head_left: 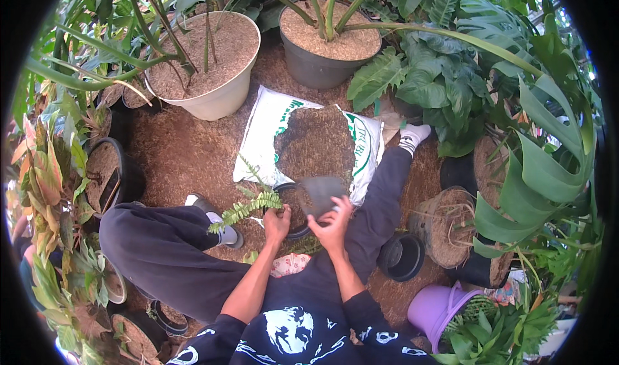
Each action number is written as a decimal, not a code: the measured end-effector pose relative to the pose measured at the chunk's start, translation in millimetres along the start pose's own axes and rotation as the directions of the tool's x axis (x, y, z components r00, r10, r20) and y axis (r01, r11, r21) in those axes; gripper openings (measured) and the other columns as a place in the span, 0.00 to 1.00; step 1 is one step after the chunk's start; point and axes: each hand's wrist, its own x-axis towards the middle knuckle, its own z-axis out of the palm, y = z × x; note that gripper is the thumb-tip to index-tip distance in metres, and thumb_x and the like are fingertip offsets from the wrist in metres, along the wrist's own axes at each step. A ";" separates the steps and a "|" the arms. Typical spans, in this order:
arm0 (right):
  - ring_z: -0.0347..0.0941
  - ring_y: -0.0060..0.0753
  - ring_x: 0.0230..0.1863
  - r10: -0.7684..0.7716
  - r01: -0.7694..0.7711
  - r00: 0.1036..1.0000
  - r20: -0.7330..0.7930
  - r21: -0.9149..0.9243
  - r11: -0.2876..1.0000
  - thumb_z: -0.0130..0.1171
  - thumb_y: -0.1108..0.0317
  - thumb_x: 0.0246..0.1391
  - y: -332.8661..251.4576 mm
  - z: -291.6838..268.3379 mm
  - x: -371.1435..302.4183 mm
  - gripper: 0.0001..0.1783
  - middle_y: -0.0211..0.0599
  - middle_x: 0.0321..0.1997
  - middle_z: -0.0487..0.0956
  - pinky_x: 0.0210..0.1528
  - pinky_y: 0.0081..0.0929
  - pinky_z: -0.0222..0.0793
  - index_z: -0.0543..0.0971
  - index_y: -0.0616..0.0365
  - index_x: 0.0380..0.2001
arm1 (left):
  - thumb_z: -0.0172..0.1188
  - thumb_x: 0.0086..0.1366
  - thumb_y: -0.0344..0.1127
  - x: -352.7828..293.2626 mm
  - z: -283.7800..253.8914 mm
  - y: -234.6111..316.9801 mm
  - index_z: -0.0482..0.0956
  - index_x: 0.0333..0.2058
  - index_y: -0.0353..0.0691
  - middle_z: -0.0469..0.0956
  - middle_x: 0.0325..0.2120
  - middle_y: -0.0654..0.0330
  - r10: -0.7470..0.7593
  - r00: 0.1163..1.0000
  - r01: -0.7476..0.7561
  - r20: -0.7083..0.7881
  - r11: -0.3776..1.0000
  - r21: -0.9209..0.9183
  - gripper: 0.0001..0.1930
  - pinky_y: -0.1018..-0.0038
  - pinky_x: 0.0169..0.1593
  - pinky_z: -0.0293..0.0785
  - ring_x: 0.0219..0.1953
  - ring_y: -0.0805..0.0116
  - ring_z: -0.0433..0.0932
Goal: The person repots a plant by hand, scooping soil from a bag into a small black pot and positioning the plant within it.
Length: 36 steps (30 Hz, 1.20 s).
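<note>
My left hand point(277, 224) is closed round the base of a small green fern point(248, 208), at the left rim of a round black plant pot point(298, 230) between my legs. The fern's fronds spread to the left of my fingers. Over the pot's right side, my right hand point(332, 224) is curled at the lower edge of a dark grey, scoop-like piece point(324, 191), slightly blurred. Just beyond lies a white plastic sack point(256, 123), torn open on top, with brown potting soil point(316, 143) showing inside.
A large white pot point(222, 107) and a dark grey pot point(316, 68) with tall plants stand beyond the sack. An empty black pot point(401, 257) sits right of my leg, near a purple bucket point(431, 307). Leafy plants crowd both sides. Loose brown material covers the ground point(167, 152).
</note>
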 end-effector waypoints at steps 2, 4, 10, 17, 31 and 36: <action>0.78 0.35 0.30 0.013 0.008 0.981 0.193 -0.108 0.994 0.75 0.72 0.34 0.1 5.3 3.7 0.44 0.50 0.67 0.53 0.35 0.29 0.79 0.65 0.50 0.57 | 0.65 0.61 0.34 -1.0 -1.0 1.3 0.82 0.37 0.29 0.84 0.26 0.47 0.017 1.000 -0.017 -0.006 1.000 -0.026 0.12 0.66 0.37 0.77 0.29 0.58 0.85; 0.78 0.36 0.29 0.020 0.020 0.970 0.241 -0.163 0.986 0.76 0.70 0.33 -1.3 10.1 2.9 0.45 0.49 0.67 0.54 0.35 0.32 0.79 0.65 0.49 0.58 | 0.65 0.60 0.33 -3.0 -2.0 6.0 0.82 0.36 0.29 0.84 0.26 0.47 -0.029 1.000 0.029 0.009 0.997 0.069 0.11 0.65 0.37 0.77 0.29 0.58 0.85; 0.76 0.31 0.27 -0.017 0.035 0.975 0.220 -0.082 0.996 0.76 0.67 0.33 3.7 14.4 1.0 0.47 0.51 0.67 0.56 0.34 0.30 0.77 0.64 0.49 0.59 | 0.65 0.59 0.31 0.0 -0.1 -0.1 0.83 0.34 0.31 0.84 0.26 0.48 -0.059 0.998 0.058 0.014 0.995 0.076 0.08 0.65 0.36 0.78 0.29 0.58 0.85; 0.74 0.27 0.31 -0.171 0.177 0.982 -0.075 0.086 0.980 0.78 0.75 0.33 3.0 13.0 -0.3 0.51 0.50 0.70 0.53 0.32 0.24 0.73 0.59 0.61 0.61 | 0.64 0.60 0.31 -0.9 0.2 -0.5 0.83 0.37 0.32 0.85 0.29 0.49 0.008 1.000 -0.008 0.004 0.998 -0.054 0.09 0.67 0.37 0.78 0.29 0.62 0.85; 0.72 0.27 0.31 -0.087 0.087 0.996 -0.006 0.046 0.995 0.78 0.73 0.34 6.5 10.1 -0.9 0.56 0.49 0.70 0.54 0.34 0.25 0.73 0.56 0.61 0.66 | 0.64 0.61 0.34 -3.2 -1.2 13.0 0.82 0.37 0.30 0.84 0.29 0.48 0.024 0.999 -0.022 0.031 0.998 -0.064 0.11 0.66 0.34 0.77 0.28 0.61 0.84; 0.74 0.31 0.33 -0.167 0.168 0.985 -0.049 0.013 0.986 0.78 0.72 0.34 -5.1 13.5 -4.0 0.55 0.50 0.70 0.55 0.36 0.26 0.76 0.59 0.61 0.66 | 0.64 0.63 0.39 1.0 0.4 -0.1 0.81 0.35 0.29 0.83 0.27 0.44 0.053 0.998 -0.054 -0.043 0.998 -0.027 0.15 0.62 0.34 0.76 0.27 0.54 0.83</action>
